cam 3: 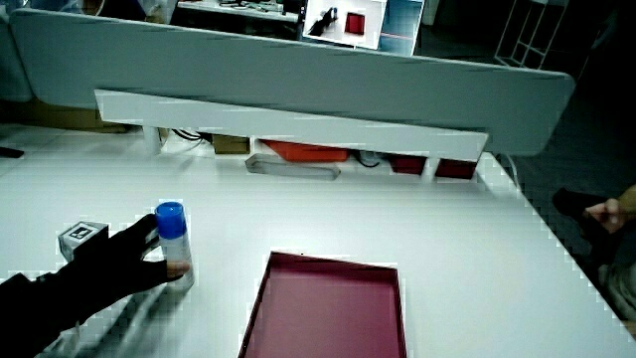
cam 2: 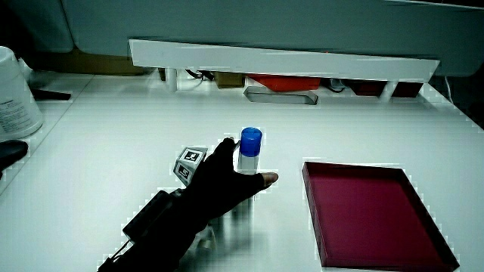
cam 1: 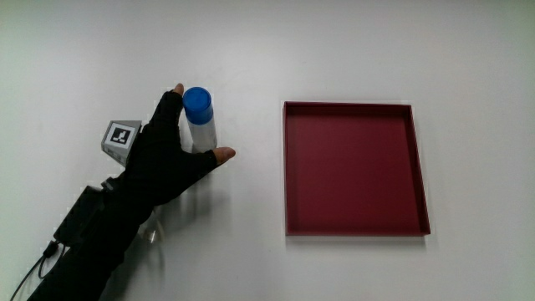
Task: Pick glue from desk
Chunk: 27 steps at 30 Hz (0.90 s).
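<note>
A glue stick [cam 1: 199, 119] with a blue cap and a pale body stands upright on the white table, and it shows in both side views [cam 2: 249, 151] [cam 3: 173, 242]. The hand [cam 1: 191, 144] is wrapped around its body, with the thumb on the side facing the dark red tray [cam 1: 286, 167] and the fingers on the opposite side. In both side views the hand [cam 2: 236, 171] [cam 3: 139, 261] grips the stick below the cap. I cannot tell whether the stick's base touches the table. The patterned cube [cam 1: 122, 134] sits on the back of the glove.
The shallow dark red tray [cam 2: 311, 202] [cam 3: 260, 310] lies beside the glue with nothing in it. A low white partition [cam 2: 280, 57] [cam 3: 288, 124] runs along the table's edge farthest from the person. A large white bottle [cam 2: 15, 94] stands at the table's edge.
</note>
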Each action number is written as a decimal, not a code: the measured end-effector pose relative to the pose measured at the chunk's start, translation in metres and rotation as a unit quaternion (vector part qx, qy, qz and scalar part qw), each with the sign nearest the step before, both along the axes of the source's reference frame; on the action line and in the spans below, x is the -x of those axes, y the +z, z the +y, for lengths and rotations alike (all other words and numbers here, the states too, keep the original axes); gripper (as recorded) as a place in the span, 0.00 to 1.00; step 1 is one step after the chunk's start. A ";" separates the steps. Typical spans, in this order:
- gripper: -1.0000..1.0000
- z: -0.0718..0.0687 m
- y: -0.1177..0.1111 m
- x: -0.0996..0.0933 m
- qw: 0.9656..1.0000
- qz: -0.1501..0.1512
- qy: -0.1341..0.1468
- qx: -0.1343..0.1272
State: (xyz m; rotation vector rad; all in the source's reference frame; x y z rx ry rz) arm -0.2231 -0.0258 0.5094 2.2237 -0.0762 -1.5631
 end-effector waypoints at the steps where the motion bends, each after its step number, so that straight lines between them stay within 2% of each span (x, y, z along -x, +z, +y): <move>1: 0.53 -0.001 0.000 0.001 1.000 0.005 -0.002 -0.004; 2: 0.55 -0.001 0.001 0.001 1.000 0.013 -0.005 -0.017; 4: 0.60 -0.001 0.002 0.003 1.000 0.001 -0.015 -0.020; 6: 0.65 0.000 0.001 0.004 0.999 0.001 -0.032 -0.033; 7: 0.67 -0.001 0.003 0.006 0.999 -0.005 -0.029 -0.037; 12: 0.80 -0.002 0.002 0.006 0.998 -0.009 -0.045 -0.048; 13: 0.82 -0.002 0.001 0.007 0.998 -0.017 -0.050 -0.046; 16: 0.90 -0.002 0.001 0.008 0.997 -0.013 -0.052 -0.061; 17: 0.93 -0.002 0.000 0.008 0.997 -0.025 -0.052 -0.054; 18: 0.95 -0.003 0.001 0.008 0.996 -0.016 -0.050 -0.066; 20: 1.00 -0.003 0.000 0.008 0.996 -0.027 -0.050 -0.063; 23: 1.00 -0.003 0.001 0.010 0.995 -0.040 -0.050 -0.077; 26: 1.00 -0.002 -0.002 0.008 0.995 -0.026 -0.051 -0.081; 27: 1.00 -0.002 -0.003 0.007 0.995 -0.032 -0.050 -0.079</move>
